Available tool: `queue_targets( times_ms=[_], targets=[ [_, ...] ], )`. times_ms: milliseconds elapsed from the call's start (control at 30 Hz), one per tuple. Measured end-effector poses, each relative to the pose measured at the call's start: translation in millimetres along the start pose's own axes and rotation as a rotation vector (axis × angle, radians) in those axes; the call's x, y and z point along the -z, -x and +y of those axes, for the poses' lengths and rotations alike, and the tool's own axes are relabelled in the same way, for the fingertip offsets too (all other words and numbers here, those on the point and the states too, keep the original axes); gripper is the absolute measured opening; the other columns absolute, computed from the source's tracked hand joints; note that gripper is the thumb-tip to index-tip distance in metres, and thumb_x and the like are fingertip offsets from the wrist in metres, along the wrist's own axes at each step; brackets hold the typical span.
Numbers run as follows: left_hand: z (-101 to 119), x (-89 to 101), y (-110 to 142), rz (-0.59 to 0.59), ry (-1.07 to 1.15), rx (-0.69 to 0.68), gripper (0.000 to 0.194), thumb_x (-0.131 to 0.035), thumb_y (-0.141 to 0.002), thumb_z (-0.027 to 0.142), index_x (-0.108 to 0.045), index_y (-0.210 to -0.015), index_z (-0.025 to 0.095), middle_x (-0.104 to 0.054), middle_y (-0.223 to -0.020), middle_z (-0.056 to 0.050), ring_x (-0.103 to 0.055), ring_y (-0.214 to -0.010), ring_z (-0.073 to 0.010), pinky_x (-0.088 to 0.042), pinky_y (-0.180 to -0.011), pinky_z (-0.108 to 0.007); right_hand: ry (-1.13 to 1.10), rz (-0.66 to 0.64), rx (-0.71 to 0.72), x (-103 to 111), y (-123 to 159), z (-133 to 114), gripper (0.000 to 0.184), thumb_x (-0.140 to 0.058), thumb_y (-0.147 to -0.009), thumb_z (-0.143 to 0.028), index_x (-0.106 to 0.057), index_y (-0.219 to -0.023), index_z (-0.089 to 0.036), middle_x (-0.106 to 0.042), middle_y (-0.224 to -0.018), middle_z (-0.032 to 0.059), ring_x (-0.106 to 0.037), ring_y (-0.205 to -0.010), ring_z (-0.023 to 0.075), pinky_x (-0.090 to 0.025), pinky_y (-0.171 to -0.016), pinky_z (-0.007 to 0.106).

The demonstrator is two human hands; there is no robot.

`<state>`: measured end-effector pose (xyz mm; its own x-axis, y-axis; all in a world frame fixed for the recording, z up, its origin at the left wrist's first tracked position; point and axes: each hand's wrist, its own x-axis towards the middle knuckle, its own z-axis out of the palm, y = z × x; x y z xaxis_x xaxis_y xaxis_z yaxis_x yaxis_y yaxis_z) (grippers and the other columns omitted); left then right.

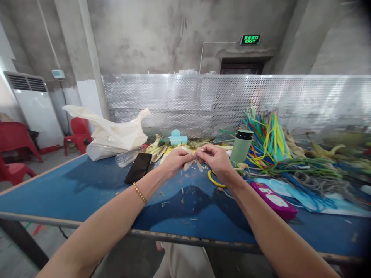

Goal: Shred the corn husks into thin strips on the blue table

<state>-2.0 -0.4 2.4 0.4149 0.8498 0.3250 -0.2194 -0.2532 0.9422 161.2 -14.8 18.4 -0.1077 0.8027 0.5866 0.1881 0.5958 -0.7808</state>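
Note:
Over the middle of the blue table [95, 193], my left hand [174, 162] and my right hand [217, 160] meet fingertip to fingertip. Both are closed in a pinch on a pale strip [199, 166] that looks like dried husk; its ends hang below the fingers. The exact spot where the fingers grip is partly hidden. Small pale scraps [164, 204] lie on the table beneath my hands. Just below my right hand is a yellow ring [213, 180], partly covered by it. Behind my hands lie more dry husk pieces [157, 148].
Left of my hands are a black phone [139, 168], a clear plastic bottle [124, 158] and a white bag [116, 137]. To the right stand a green flask [241, 146], bundled coloured strips [269, 135], a purple device [274, 200] and tangled cords [315, 183]. A perforated metal panel [174, 96] rises behind.

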Motion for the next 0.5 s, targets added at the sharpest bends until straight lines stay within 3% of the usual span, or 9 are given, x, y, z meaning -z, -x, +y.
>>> queue_targets(
  times_ms=[500],
  targets=[
    [2, -9.2, 3, 0.085, 0.111, 0.031, 0.019, -0.081, -0.062, 0.027, -0.069, -0.062, 0.011, -0.059, -0.059, -0.002, -0.047, -0.054, -0.0074, -0.031, -0.054, -0.024, 0.062, 0.058, 0.018, -5, -1, 10, 0.022, -0.069, -0.073, -0.039, -0.065, -0.070, -0.017, -0.064, -0.065, 0.0016, -0.054, -0.061, 0.0142, -0.042, -0.061, 0.029]
  ],
)
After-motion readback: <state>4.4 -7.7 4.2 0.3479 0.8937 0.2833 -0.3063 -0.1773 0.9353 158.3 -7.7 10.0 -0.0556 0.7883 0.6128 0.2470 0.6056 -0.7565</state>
